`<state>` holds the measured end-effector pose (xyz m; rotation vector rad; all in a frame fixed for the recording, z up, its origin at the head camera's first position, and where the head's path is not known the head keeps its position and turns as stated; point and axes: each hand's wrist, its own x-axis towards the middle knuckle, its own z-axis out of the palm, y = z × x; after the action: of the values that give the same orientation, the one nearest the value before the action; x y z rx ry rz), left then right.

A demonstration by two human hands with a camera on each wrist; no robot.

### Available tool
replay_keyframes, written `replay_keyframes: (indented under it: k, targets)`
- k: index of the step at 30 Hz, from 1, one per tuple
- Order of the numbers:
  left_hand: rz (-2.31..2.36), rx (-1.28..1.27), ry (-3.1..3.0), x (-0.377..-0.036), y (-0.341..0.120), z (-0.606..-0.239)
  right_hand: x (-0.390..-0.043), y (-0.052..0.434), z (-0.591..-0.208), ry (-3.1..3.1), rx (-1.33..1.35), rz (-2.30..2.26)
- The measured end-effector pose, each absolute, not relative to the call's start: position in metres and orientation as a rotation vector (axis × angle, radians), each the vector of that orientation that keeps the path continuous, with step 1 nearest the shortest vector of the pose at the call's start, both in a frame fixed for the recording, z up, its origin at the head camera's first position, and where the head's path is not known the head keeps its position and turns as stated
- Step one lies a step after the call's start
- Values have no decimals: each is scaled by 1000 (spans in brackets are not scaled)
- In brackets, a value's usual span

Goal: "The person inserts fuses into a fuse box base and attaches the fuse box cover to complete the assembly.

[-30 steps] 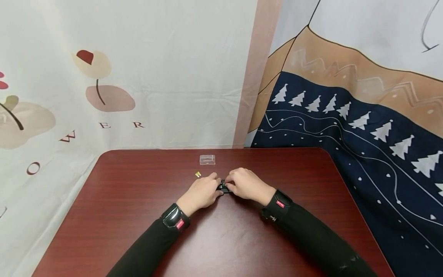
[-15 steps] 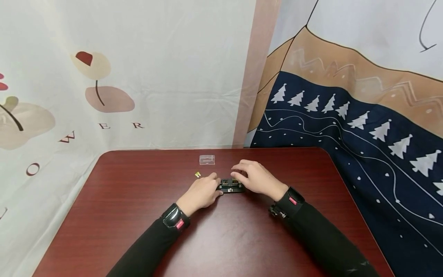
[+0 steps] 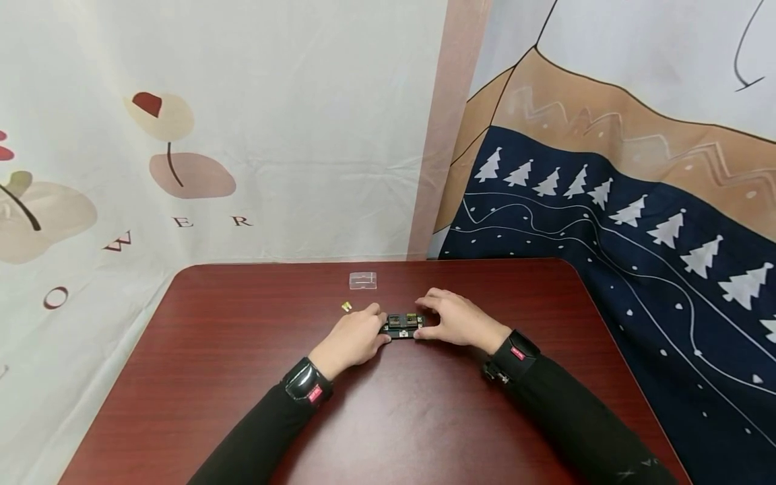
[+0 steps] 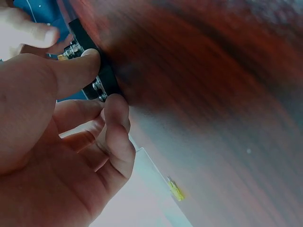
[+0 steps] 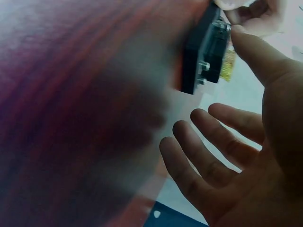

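A: What took up most of the view?
B: A dark red wooden counter (image 3: 242, 377), pushed against printed cloth hangings. A person in black sleeves reached over it with both hands.

A: And the hands?
B: The left hand (image 3: 353, 339) had its thumb and curled forefinger pinching the left end of a small black block (image 3: 405, 325). The right hand (image 3: 456, 321) lay at the block's right end; in the right wrist view its thumb tip touched the block's top while the other fingers (image 5: 208, 142) were spread and relaxed, closed on nothing.

A: Where was the block?
B: It sat flat on the counter, around the middle and toward the far edge, between the two hands, with small screws and a yellowish piece showing on it.

A: Anything smaller?
B: A clear plastic cover (image 3: 362, 279) lay beyond the hands near the far edge, and a tiny yellow piece (image 3: 346, 306) lay just beside the left hand
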<state>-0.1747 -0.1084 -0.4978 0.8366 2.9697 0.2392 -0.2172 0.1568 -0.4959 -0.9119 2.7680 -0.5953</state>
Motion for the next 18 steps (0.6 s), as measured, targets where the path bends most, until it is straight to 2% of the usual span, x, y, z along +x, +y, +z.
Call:
replay_keyframes:
  k: [18]
  targets:
    - [220,828,2987,-171,-107,-498,-216,153,-507,2756,-984,-528]
